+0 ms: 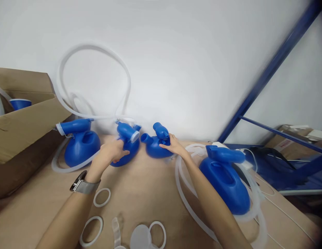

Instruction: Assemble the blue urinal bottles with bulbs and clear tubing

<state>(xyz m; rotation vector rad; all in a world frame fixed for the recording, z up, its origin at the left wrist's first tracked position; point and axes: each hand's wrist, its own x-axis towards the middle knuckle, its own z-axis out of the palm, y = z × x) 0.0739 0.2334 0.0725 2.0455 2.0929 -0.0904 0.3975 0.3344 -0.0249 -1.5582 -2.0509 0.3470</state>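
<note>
My left hand [112, 150] wears a watch and is closed on the handle of a blue urinal bottle [131, 152]. That bottle carries a blue funnel piece [127, 131] with a white cap. To its right stands another blue urinal bottle [154, 148], its spout pointing up and left. A loose-looking blue funnel piece [160, 130] sits on top of it. My right hand [174, 146] grips this bottle from the right side, thumb in front; some fingers are hidden behind it. Both bottles rest on the brown table [140, 193] near the wall.
Another blue urinal bottle [81, 148] stands left, by an open cardboard box [28, 128]. One more bottle [224, 183] lies right, near coiled clear hose [183, 197]. A hose loop [128, 77] leans on the wall. White rings [102, 197] and a round lid [140, 238] lie in front.
</note>
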